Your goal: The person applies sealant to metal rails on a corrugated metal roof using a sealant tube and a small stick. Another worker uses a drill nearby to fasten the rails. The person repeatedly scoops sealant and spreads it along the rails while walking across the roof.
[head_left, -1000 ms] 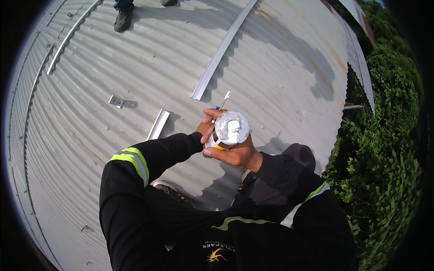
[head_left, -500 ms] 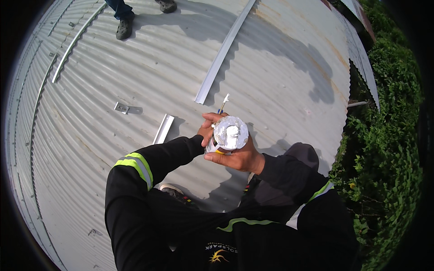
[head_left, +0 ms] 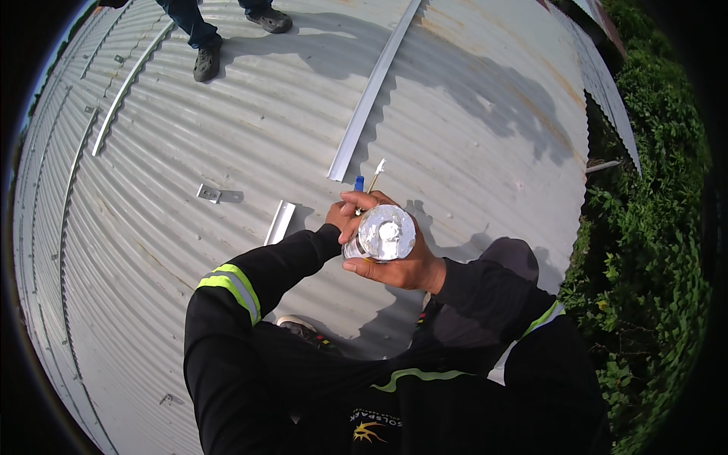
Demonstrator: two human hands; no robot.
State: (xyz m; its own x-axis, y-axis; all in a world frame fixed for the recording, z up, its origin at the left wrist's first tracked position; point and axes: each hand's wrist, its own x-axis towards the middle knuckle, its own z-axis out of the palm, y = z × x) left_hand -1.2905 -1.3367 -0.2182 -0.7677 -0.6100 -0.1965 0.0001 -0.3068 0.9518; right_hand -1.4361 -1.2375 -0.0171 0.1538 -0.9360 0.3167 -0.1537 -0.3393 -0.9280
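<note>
My right hand (head_left: 413,265) is wrapped round a can (head_left: 359,247), its thumb on the near side and fingers around the far side. The can's round top is silvery, with a thick white smear in the middle. Close against the can's left side is my left hand (head_left: 338,217), closed, its fingers partly hidden. A thin stick with a white-coated tip (head_left: 381,166) sticks out beyond the fingers, beside a blue piece (head_left: 359,183). Both appear to come from my left hand, though their lower ends are hidden.
I crouch on a corrugated metal roof (head_left: 250,144). A long metal rail (head_left: 374,91), a short rail piece (head_left: 280,222) and a small bracket (head_left: 208,193) lie ahead. Another person's shoes (head_left: 206,61) stand at far left. The roof edge drops to green bushes (head_left: 644,265) on the right.
The blue piece now shows upright, apart from the white-tipped stick. The can's top is turned slightly more toward view. The other person's feet appear slightly lower in view.
</note>
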